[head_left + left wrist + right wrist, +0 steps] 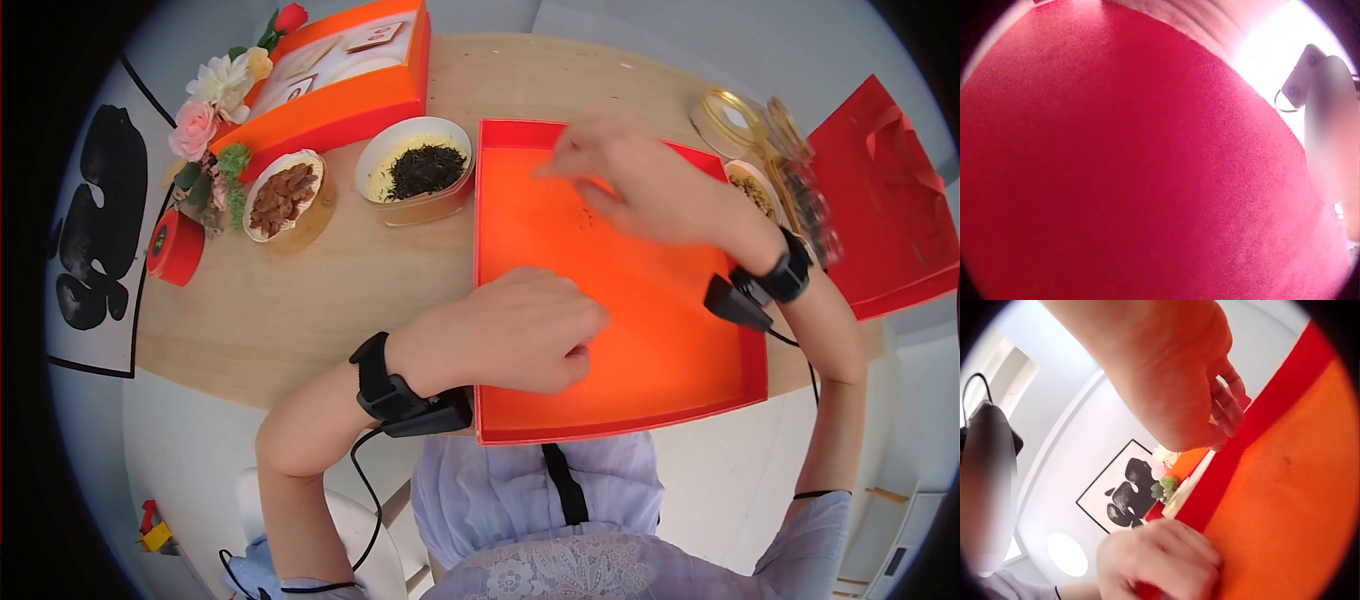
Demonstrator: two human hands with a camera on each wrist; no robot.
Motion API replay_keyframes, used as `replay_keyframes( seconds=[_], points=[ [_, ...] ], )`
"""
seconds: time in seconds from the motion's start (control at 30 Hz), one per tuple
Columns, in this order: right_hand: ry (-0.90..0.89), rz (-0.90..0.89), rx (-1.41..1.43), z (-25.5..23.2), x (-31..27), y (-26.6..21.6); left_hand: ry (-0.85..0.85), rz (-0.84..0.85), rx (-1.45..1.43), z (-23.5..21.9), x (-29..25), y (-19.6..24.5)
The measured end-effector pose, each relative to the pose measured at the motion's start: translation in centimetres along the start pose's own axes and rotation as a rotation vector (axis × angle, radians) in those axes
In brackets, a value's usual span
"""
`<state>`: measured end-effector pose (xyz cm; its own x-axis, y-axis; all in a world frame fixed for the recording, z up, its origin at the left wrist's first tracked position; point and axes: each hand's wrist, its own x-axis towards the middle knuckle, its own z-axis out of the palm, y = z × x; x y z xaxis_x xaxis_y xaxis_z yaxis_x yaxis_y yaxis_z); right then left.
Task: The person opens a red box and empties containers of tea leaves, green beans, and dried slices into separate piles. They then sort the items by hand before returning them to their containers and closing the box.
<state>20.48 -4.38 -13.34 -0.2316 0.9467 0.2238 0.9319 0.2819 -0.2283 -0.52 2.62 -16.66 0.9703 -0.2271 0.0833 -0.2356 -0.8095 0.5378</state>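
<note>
A shallow box with red walls and an orange inside [640, 290] stands at the table's front edge before the person. The left hand [510, 330] is over its left wall, fingers curled, with nothing visible in them; the palm is hidden in the head view. In the right wrist view that left hand [1160, 559] appears close at the red rim. Blurred, the right hand [650, 185] hovers above the far part of the box, its fingers loosely bent and apart, holding nothing visible. A few dark flecks [585, 215] lie on the orange bottom below it.
Left of the box are a bowl of dark shreds [425, 170], a cup of brown flakes [285, 198], a red tin [175, 247], flowers [215, 100] and an orange gift box [330, 110]. At right: a small bowl [752, 185], gold lid [728, 120], glass jars [812, 205], red lid [890, 200].
</note>
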Motion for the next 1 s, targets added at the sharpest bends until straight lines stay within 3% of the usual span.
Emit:
replay_keyframes(
  seconds=[0.13, 0.67, 0.83, 1.0],
  points=[
    [-0.147, 0.013, -0.318, 0.3, -3.9, -1.8, -0.023, -0.024, -0.004, -0.1, 0.0, 0.1],
    [-0.133, 0.094, -0.150, 0.0, -5.3, -0.7, -0.106, -0.051, 0.015, -0.7, 0.3, 0.3],
    [-0.254, 0.112, -0.177, -0.5, -5.9, -1.5, -0.088, -0.042, 0.001, -0.6, 0.2, 0.3],
    [-0.232, 0.120, -0.089, -0.7, -6.2, -2.3, -0.103, -0.049, 0.011, -0.7, 0.3, 0.4]
  ],
)
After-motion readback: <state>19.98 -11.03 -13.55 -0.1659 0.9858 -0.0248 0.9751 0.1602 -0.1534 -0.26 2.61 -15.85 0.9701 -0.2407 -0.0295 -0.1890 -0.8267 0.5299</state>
